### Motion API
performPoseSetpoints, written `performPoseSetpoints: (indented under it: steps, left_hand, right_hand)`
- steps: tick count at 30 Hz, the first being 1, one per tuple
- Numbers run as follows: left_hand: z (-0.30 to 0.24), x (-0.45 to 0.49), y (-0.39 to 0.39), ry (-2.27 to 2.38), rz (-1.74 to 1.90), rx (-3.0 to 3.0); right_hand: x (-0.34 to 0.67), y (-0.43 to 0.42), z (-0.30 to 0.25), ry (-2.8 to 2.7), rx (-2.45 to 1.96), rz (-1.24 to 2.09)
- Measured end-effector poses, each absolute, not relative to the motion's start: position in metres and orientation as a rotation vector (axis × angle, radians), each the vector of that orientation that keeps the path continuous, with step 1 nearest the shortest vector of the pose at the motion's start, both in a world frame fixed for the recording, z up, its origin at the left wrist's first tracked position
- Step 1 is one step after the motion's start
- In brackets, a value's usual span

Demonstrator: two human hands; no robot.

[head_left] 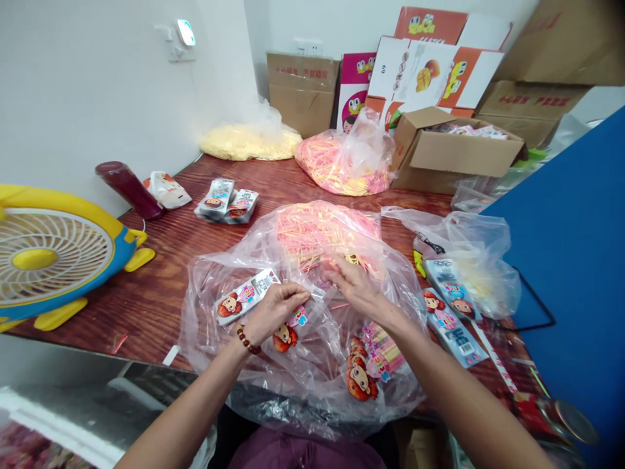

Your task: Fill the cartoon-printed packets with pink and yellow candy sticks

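My left hand [279, 307] is closed, pinching the top of a small printed packet [287, 333] with a red-haired cartoon figure. My right hand [352, 281] reaches to the near edge of a heap of thin pink and yellow sticks [327, 228]; its fingers are blurred, so their grip does not show. Under both hands a large clear plastic bag [209, 345] lies spread out, with the heap in it. Left of my left hand, a stack of flat printed packets [247, 296] lies on the plastic. Several packets filled with sticks [374, 361] lie fanned below my right forearm.
A yellow and blue fan [53, 251] stands at the left, near a dark red bottle [129, 189]. More packet stacks [227, 200] [454, 326] lie on both sides. Bags of yellow [249, 142] and pink sticks [336, 163] and an opened carton [459, 153] line the back. A blue panel [576, 260] borders the right.
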State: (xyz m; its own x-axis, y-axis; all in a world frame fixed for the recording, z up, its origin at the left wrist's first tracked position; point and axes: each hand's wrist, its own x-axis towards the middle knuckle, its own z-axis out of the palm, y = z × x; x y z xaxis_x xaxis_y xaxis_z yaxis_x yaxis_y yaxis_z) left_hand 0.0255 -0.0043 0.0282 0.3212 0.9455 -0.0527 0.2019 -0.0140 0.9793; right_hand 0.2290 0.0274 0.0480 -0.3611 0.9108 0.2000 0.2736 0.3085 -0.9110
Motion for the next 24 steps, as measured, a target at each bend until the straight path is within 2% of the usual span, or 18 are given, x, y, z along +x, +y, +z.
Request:
performPoseSetpoints:
  steps: [3,6,13,19,24]
  left_hand:
    - [0.027,0.026,-0.008,1.089,0.960,1.580]
    - [0.027,0.027,-0.011,1.076,0.987,1.657]
    - [0.033,0.033,-0.012,1.062,1.016,1.673]
    - [0.028,0.037,-0.012,1.126,1.076,1.547]
    - [0.022,0.041,-0.011,1.126,1.090,1.498]
  right_hand:
    - [0.223,0.025,0.056,-1.312,-0.980,1.195]
    - [0.212,0.020,0.066,-1.049,-0.850,1.212]
    - [0.188,0.014,0.065,-1.040,-0.793,1.205]
    - [0.186,0.009,0.040,-1.083,-0.906,1.172]
    - [0.190,0.002,0.041,-1.110,-0.964,1.148]
